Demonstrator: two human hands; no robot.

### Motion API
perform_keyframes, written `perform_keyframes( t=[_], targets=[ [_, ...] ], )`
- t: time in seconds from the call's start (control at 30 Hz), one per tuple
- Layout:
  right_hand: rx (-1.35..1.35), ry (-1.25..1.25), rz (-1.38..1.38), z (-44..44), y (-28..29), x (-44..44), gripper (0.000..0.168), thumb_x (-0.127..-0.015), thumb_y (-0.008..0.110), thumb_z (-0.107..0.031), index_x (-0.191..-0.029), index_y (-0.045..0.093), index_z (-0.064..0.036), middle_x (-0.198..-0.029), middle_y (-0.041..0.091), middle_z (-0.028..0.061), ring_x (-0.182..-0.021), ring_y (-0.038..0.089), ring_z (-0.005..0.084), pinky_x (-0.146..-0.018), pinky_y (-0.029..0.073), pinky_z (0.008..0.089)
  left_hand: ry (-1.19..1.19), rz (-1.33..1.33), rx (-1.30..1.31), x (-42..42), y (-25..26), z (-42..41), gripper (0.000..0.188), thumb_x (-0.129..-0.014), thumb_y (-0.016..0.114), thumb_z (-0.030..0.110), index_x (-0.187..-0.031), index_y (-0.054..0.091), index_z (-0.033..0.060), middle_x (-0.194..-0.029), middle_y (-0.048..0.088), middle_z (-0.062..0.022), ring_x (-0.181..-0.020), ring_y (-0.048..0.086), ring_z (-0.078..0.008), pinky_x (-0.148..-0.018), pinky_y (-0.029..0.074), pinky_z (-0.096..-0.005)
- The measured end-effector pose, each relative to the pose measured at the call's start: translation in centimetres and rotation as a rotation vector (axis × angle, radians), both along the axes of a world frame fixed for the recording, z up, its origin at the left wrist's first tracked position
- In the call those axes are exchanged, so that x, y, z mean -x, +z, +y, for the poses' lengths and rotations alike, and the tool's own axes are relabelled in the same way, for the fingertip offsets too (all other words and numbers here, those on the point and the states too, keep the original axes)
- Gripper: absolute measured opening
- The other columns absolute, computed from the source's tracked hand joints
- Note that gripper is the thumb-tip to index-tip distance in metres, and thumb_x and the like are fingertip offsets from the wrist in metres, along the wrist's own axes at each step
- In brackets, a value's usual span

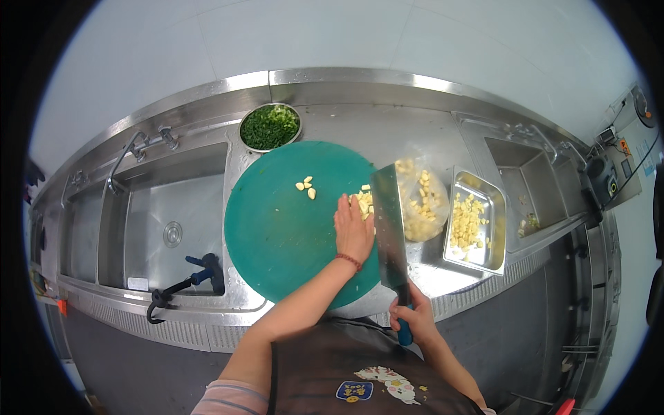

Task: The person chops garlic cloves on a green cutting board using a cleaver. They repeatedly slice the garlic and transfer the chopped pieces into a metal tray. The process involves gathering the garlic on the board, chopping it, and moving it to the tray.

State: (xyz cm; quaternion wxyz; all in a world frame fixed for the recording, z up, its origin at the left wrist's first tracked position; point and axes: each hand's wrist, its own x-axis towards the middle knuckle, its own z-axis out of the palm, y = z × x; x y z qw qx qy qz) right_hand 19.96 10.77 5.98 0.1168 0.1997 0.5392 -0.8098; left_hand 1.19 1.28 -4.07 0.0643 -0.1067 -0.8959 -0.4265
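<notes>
My left hand (354,231) lies palm down near the right side of a round green cutting board (280,238), its fingers against a small heap of cut garlic pieces (366,203). My right hand (420,317) grips the blue handle of a cleaver (389,228). The broad blade stands over the board's right edge, just right of the heap, and hides part of it. Several whole peeled garlic cloves (312,193) rest apart, left of my fingers. Beyond the blade, a clear plastic bag (423,212) holds more peeled garlic. A rectangular steel pan (499,223) contains chopped garlic (467,223).
A round bowl of chopped greens (270,127) stands behind the board on the steel counter (353,122). A deep sink (150,228) with a faucet (124,155) lies left; a black and blue object (199,275) hangs over its front edge. Another sink (539,192) is at right, with food scraps.
</notes>
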Motion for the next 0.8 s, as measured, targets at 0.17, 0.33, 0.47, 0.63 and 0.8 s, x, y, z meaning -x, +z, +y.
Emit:
perform_keyframes(
  t=[0.17,0.33,0.47,0.63,0.8],
  targets=[
    [-0.079,-0.039,0.012,2.1,0.6,-0.1,0.077,-0.076,0.054,0.009,-0.146,0.026,-0.006,-0.077,0.056,0.0081,-0.052,0.053,0.0143,-0.048,0.043,0.0262,-0.01,0.129,-0.015,3.8,1.3,1.0,0.049,-0.091,0.051,0.022,-0.132,0.039,-0.0026,-0.145,0.028,-0.0213,-0.137,0.022,-0.0362,-0.11,0.017,-0.0521],
    [-0.146,-0.001,0.022,3.1,0.2,0.0,0.076,-0.076,0.055,0.008,-0.145,0.028,-0.006,-0.077,0.057,0.0075,-0.054,0.054,0.0128,-0.049,0.043,0.0252,0.025,0.171,0.312,8.9,-0.1,-7.3,0.038,-0.089,0.051,0.013,-0.125,0.049,0.0006,-0.139,0.039,-0.0176,-0.133,0.032,-0.0324,-0.109,0.022,-0.0513],
    [-0.278,0.08,0.051,2.9,-0.8,0.5,0.074,-0.077,0.056,0.007,-0.145,0.03,-0.008,-0.076,0.057,0.0049,-0.055,0.054,0.0106,-0.05,0.044,0.0243,-0.211,0.205,0.293,8.0,-1.9,-11.1,0.035,-0.088,0.052,0.007,-0.123,0.051,0.0017,-0.132,0.047,-0.0182,-0.127,0.041,-0.0317,-0.106,0.031,-0.0471],
    [-0.504,0.203,0.104,1.9,-1.1,0.4,0.071,-0.077,0.058,0.003,-0.143,0.035,-0.01,-0.07,0.059,0.0041,-0.054,0.055,0.0117,-0.053,0.047,0.0254,-0.36,0.12,0.169,-0.5,0.9,-10.9,0.038,-0.091,0.049,0.008,-0.129,0.048,0.0029,-0.131,0.048,-0.0189,-0.124,0.045,-0.0311,-0.104,0.035,-0.0415],
    [-1.096,0.27,0.446,0.3,-2.6,1.1,0.067,-0.072,0.062,0.0,-0.136,0.045,-0.01,-0.071,0.061,0.0115,-0.054,0.059,0.0223,-0.053,0.048,0.0298,-0.03,-0.061,-0.445,-2.6,3.0,-12.2,0.038,-0.095,0.043,0.01,-0.132,0.045,0.0023,-0.129,0.051,-0.0193,-0.121,0.05,-0.0272,-0.1,0.038,-0.0337]
  ],
)
